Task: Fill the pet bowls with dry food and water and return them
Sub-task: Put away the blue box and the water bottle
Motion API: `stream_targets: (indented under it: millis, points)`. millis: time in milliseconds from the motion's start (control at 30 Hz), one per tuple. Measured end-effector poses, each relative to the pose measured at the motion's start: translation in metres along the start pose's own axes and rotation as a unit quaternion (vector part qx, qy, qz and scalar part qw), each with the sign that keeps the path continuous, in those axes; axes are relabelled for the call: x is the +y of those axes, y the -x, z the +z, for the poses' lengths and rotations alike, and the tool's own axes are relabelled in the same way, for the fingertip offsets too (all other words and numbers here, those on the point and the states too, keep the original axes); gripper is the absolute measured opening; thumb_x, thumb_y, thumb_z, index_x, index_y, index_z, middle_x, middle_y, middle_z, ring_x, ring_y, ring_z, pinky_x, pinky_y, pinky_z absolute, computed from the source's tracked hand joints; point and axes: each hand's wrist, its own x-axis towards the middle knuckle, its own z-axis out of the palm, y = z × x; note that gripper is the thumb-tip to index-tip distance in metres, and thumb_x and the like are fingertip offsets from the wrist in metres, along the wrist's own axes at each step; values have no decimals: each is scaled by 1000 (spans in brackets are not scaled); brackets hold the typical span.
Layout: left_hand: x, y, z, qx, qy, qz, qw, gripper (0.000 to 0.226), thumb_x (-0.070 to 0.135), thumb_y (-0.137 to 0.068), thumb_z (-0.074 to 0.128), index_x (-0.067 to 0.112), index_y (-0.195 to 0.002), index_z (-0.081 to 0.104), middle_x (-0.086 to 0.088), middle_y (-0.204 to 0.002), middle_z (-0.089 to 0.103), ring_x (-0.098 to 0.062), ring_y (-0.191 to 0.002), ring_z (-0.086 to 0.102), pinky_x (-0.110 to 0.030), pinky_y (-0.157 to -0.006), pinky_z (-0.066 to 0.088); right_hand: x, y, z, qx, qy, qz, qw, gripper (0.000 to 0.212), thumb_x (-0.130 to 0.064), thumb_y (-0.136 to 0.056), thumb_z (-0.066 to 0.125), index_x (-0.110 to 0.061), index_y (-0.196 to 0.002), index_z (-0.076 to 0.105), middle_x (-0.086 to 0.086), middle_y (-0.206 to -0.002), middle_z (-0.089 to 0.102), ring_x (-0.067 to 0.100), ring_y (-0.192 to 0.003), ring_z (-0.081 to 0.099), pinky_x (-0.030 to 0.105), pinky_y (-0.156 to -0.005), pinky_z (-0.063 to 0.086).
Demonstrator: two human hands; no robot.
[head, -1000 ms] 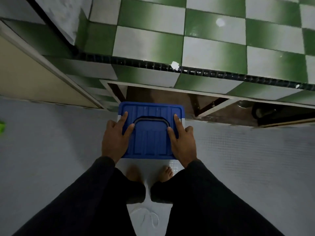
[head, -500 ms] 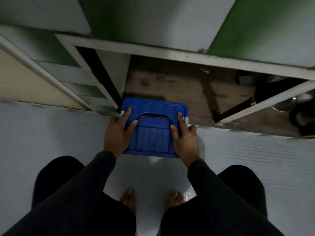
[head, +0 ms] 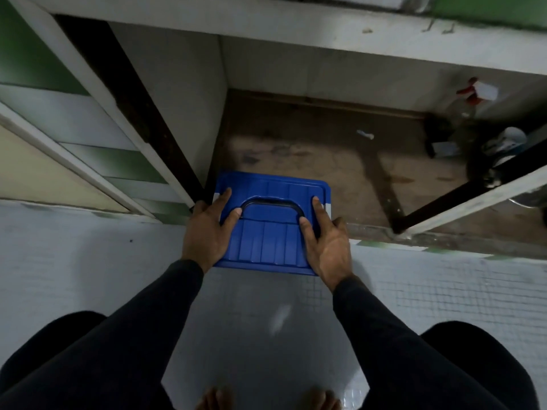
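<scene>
A pale mosaic-tiled floor (head: 88, 276) fills the lower view, and beyond it an open low cupboard (head: 325, 149) under a ledge shows a stained brown bottom. Its left door frame (head: 142, 119) runs diagonally down to the container's far left corner, and a dark bar with a pale door edge (head: 461, 199) crosses the opening on the right. Deep in the right of the cupboard sit a spray bottle with a red trigger (head: 473, 93) and some dark, blurred items that cannot be told apart.

A blue lidded storage container (head: 269, 232) sits at the cupboard's threshold, its far end inside the opening and its near end over the floor. A dark handle (head: 270, 202) lies folded in a recess on the lid.

The left hand (head: 208, 232) grips the container's left edge, thumb on the lid by the handle, fingers (head: 225, 196) along the side. The right hand (head: 325, 241) clasps the right edge likewise. Bare toes (head: 216, 400) show at the bottom.
</scene>
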Motion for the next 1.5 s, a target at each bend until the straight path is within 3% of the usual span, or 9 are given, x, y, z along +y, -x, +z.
stream_targets:
  millis: [133, 300, 500, 700, 933, 1067, 1267, 1500]
  points:
    - [1, -19, 5, -1, -12, 3, 1000, 61, 52, -102, 50, 28, -157, 39, -22, -140, 54, -32, -125, 53, -30, -100, 40, 1, -20, 4, 9, 4, -10, 1000, 63, -65, -97, 42, -50, -155, 22, 9, -119, 42, 22, -94, 52, 38, -95, 52]
    - [-3, -49, 12, -2, -24, 24, 999, 63, 53, -101, 50, 23, -156, 43, -17, -140, 60, -30, -130, 51, -34, -103, 42, 1, -50, 10, 9, -18, -8, 1000, 63, -67, -96, 43, -50, -154, 24, 5, -116, 40, 20, -90, 53, 37, -93, 53]
    - [-7, -90, 18, -40, -5, -4, 999, 65, 60, -100, 45, 32, -158, 35, -12, -159, 42, -30, -144, 40, -41, -117, 37, -9, -86, 16, 14, -26, 12, 999, 62, -65, -96, 44, -47, -154, 28, 4, -116, 39, 21, -95, 51, 37, -93, 51]
    - [3, -116, 26, -44, 17, 20, 999, 62, 47, -104, 50, 21, -159, 36, -12, -165, 32, -27, -153, 29, -36, -125, 26, -13, -108, 12, 24, -35, 10, 999, 61, -60, -98, 46, -43, -155, 30, 7, -120, 41, 19, -90, 51, 31, -87, 51]
    - [7, -140, 29, -11, -20, 33, 999, 59, 44, -104, 51, 16, -156, 41, -17, -160, 40, -32, -147, 40, -39, -119, 34, -22, -133, 12, 14, -34, 10, 999, 61, -57, -99, 48, -41, -155, 31, 10, -129, 40, 18, -93, 49, 31, -85, 48]
    - [8, -150, 31, -9, -13, 32, 999, 60, 43, -104, 53, 15, -155, 42, -17, -160, 40, -30, -147, 40, -38, -120, 34, -24, -144, 12, 13, -46, 7, 999, 61, -56, -99, 49, -41, -155, 31, 8, -128, 39, 9, -82, 45, 29, -81, 46]
    - [7, -166, 33, -9, -18, 30, 999, 60, 46, -103, 52, 17, -155, 43, -16, -160, 39, -29, -147, 40, -36, -119, 34, -27, -158, 13, 13, -43, 14, 999, 62, -58, -98, 50, -40, -155, 31, 10, -132, 38, 25, -102, 55, 41, -95, 54]
    - [9, -177, 31, -13, -32, 34, 999, 60, 49, -103, 52, 18, -154, 45, -18, -158, 43, -32, -145, 44, -39, -118, 37, -32, -169, 11, 19, -24, -5, 1000, 63, -57, -99, 48, -37, -156, 31, 12, -130, 42, 26, -102, 56, 39, -94, 54]
